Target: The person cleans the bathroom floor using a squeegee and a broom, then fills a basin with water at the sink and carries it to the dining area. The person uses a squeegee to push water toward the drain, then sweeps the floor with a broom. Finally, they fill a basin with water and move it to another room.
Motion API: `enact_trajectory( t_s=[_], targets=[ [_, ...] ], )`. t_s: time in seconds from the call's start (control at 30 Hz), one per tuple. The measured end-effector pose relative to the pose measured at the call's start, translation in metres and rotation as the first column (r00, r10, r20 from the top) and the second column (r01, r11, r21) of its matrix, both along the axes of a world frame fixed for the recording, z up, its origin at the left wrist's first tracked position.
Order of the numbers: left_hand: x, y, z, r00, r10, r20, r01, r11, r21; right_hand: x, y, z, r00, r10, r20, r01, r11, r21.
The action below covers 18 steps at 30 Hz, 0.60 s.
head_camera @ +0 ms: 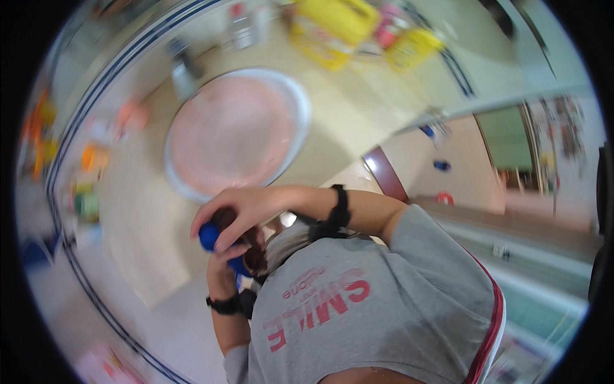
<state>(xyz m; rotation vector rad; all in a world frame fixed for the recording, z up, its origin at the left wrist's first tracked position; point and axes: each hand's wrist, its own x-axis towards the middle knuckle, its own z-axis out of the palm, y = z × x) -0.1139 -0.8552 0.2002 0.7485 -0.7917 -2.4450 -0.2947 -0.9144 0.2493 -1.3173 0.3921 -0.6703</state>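
My right hand reaches across from the right, its fingers curled over a dark brown and blue object, too blurred to name. A rounded blue part shows at its fingertips. My left hand is just below, against the lower side of the same object and mostly hidden by it. Whether its fingers grip the object cannot be told. Both hands are close to my grey shirt, by the near edge of a round washbasin with a white rim and a pinkish inside. Black straps circle both wrists. A faucet stands at the basin's far left rim.
Yellow containers and a clear bottle with a red cap stand on the counter beyond the basin. Orange and green items line its left side. A doorway opens at right, with a dark red threshold.
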Motion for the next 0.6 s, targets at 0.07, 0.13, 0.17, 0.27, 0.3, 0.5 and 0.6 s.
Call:
enact_trajectory(
  t_s=[0.07, 0.13, 0.17, 0.27, 0.3, 0.5, 0.6],
  targets=[
    [-0.008, -0.005, 0.001, 0.998, -0.015, 0.062, 0.011, 0.999, 0.053, -0.008, 0.007, 0.006, 0.979, -0.178, -0.101, 0.175, 0.984, -0.039],
    [-0.018, -0.011, 0.001, 0.999, -0.027, 0.028, 0.023, 0.991, 0.135, -0.02, 0.009, 0.005, 0.932, -0.343, -0.115, 0.34, 0.939, -0.049],
    [-0.026, -0.018, 0.0, 1.0, -0.022, -0.007, 0.023, 0.984, 0.174, -0.031, 0.003, 0.003, 0.901, -0.424, -0.095, 0.419, 0.906, -0.063],
    [-0.042, -0.023, 0.004, 0.999, -0.048, 0.009, 0.046, 0.982, 0.185, -0.048, 0.009, -0.002, 0.83, -0.554, -0.069, 0.548, 0.832, -0.084],
    [-0.047, -0.026, 0.007, 0.996, -0.082, 0.019, 0.078, 0.982, 0.175, -0.052, 0.011, -0.003, 0.808, -0.584, -0.074, 0.576, 0.81, -0.104],
    [-0.072, -0.057, 0.03, 0.912, -0.367, 0.186, 0.388, 0.917, -0.096, -0.068, 0.015, -0.002, 0.737, -0.667, -0.111, 0.653, 0.745, -0.137],
    [-0.066, -0.056, 0.029, 0.887, -0.259, 0.382, 0.281, 0.96, -0.001, -0.073, 0.009, -0.008, 0.8, -0.595, -0.083, 0.587, 0.803, -0.102]
  ],
)
